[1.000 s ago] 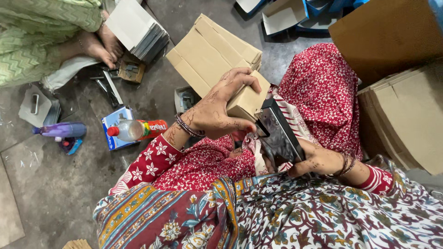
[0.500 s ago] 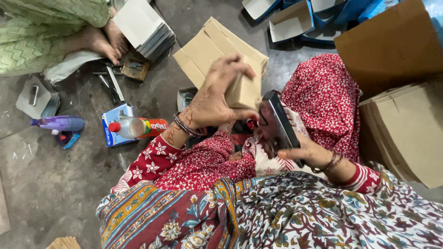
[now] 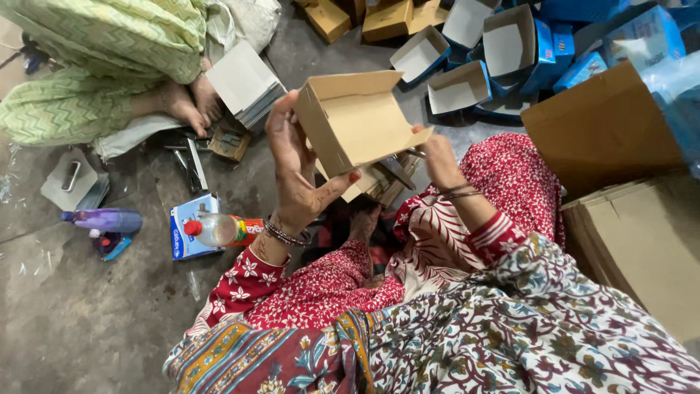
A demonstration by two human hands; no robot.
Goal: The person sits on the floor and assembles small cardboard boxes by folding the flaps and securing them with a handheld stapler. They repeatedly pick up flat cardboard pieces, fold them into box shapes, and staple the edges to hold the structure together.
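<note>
Small brown cardboard box (image 3: 350, 124) is being held up mid-air above lap, tilting, open side facing camera, plain tan inside showing empty. One flap is sticking out right, another hanging below. Edges crisp, undamaged.

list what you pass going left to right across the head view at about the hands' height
purple spray bottle → blue carton → clear bottle with red cap → left hand → small brown cardboard box → right hand → large cardboard box
</note>
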